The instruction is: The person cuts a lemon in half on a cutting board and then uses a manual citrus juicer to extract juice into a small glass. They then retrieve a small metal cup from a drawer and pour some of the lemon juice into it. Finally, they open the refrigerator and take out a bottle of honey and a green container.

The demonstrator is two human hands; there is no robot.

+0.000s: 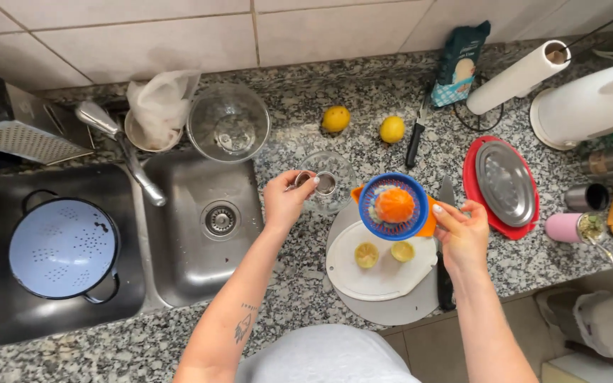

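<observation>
My left hand (285,198) holds a small metal strainer (324,183) over a clear drinking glass (329,177) on the granite counter. My right hand (462,230) grips the handle side of a citrus juicer (394,206) with a blue rim and an orange reamer cone, raised above a white cutting board (381,273). Two squeezed lemon halves (367,254) lie on that board. Two whole lemons (335,118) sit farther back on the counter.
A double steel sink (200,248) lies left, with a blue colander (64,247) in the left basin and a tap (118,145). A glass bowl (228,122), grater (19,128), paper towel roll (519,76), knives (414,142), red plate with metal lid (504,183) and pink cup (565,227) surround.
</observation>
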